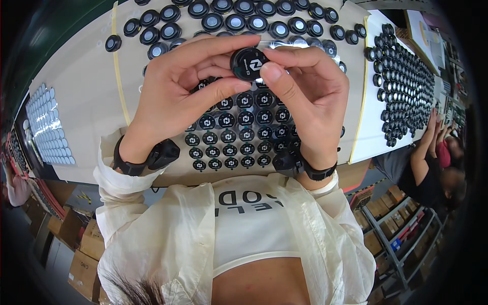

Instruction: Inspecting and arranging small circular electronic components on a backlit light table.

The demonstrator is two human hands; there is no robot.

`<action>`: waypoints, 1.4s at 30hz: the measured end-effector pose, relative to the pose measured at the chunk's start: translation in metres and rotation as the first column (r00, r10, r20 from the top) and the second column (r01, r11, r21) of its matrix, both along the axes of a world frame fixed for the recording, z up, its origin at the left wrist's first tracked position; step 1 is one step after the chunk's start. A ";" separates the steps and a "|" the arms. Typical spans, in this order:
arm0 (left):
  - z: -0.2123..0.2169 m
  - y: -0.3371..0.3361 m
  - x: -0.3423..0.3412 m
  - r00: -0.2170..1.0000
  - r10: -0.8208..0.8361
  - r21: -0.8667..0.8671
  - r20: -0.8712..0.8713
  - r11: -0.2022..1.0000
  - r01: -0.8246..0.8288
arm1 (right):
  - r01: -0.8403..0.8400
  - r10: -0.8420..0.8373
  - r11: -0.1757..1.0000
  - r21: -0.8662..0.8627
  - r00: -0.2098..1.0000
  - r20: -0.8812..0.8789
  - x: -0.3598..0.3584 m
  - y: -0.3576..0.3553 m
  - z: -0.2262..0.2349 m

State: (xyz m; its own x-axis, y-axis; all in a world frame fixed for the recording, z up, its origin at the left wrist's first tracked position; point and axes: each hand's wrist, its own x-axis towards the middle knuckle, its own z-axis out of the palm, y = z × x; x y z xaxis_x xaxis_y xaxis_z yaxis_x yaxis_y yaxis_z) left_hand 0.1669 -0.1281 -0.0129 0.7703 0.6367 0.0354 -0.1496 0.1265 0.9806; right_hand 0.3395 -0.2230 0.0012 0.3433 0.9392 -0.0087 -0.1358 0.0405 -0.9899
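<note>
Both hands up together: left hand [178,84] and right hand [310,96] pinch one round black disc [249,63] between fingertips and thumbs, held above the rows of matching black discs [231,134] laid logo-up on the pale table [86,101]. Silver-centred caps [244,15] line the far edge.

The counter [86,107] is a pale beige surface with yellow tape lines [120,86] running across it. On it lie black round discs with a white emblem [229,136], set in neat rows near its front edge. Farther back lie black round caps with shiny centres [236,21], in looser rows. At the left sits a sheet of small pale round stickers [49,127]. At the right a white sheet [373,137] carries many more black caps [401,86].
</note>
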 end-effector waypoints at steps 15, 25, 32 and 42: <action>0.001 -0.006 0.003 0.991 0.084 0.110 -0.105 0.991 -0.072 | 0.072 -0.088 0.995 0.073 0.965 0.248 -0.005 0.002 -0.012; -0.001 0.006 0.001 0.950 0.211 0.355 -0.232 0.927 -0.119 | -0.025 -0.055 0.992 0.120 0.784 0.618 -0.006 0.009 -0.016; 0.016 0.129 0.021 0.726 0.488 0.772 -0.485 0.628 0.094 | -0.015 0.021 1.000 -0.017 0.896 0.443 0.001 0.005 -0.022; 0.023 0.153 -0.008 0.579 0.590 0.821 -0.563 0.482 0.307 | -0.048 0.214 0.968 -0.245 0.670 0.711 0.028 -0.007 -0.001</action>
State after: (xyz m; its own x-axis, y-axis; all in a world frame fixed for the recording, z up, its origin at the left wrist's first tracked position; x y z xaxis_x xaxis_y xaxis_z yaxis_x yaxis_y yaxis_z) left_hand 0.1591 0.0245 0.0105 0.6681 0.7383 0.0920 0.6931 -0.6626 0.2838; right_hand 0.3677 -0.2296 0.0006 0.1912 0.9815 0.0079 0.6404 -0.1187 -0.7588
